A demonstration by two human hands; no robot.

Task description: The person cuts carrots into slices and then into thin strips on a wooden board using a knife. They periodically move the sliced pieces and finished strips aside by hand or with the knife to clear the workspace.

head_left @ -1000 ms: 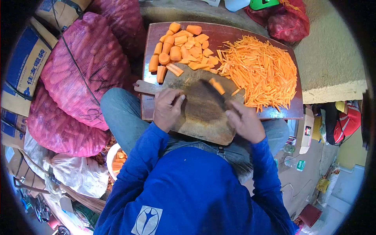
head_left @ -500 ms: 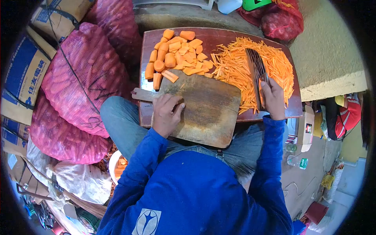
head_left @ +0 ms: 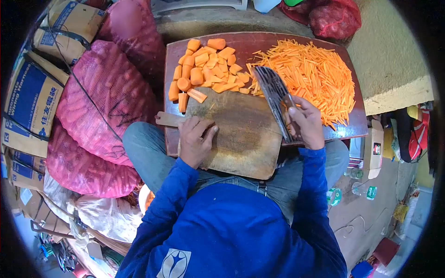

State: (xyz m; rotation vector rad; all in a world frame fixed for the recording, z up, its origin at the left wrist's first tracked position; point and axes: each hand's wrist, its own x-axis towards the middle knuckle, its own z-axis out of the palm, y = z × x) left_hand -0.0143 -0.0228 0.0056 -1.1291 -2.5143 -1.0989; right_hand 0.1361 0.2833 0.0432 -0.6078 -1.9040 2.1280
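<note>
My right hand [head_left: 307, 123] is closed on a wide-bladed kitchen knife [head_left: 271, 95], which is held over the right edge of a wooden cutting board [head_left: 241, 129]. My left hand [head_left: 197, 139] rests on the board's left end near its handle, with the fingers curled down against the wood. Beyond the board, a large heap of carrot strips [head_left: 315, 74] covers the right side of a dark red tabletop [head_left: 259, 39]. Carrot chunks and slices [head_left: 211, 65] lie at its left. One cut carrot piece [head_left: 197, 95] touches the board's upper left edge.
Pink mesh sacks [head_left: 102, 102] and cardboard boxes [head_left: 34, 102] stack up on the left. A white bucket [head_left: 144, 197] with carrots stands by my left arm. Behind the table lies a red net bag [head_left: 331, 21]. Plastic bottles [head_left: 364, 190] lie on the floor at right.
The knife has moved left, from over the carrot strips to the board's right edge, and its blade has tilted left. The left hand stays on the board.
</note>
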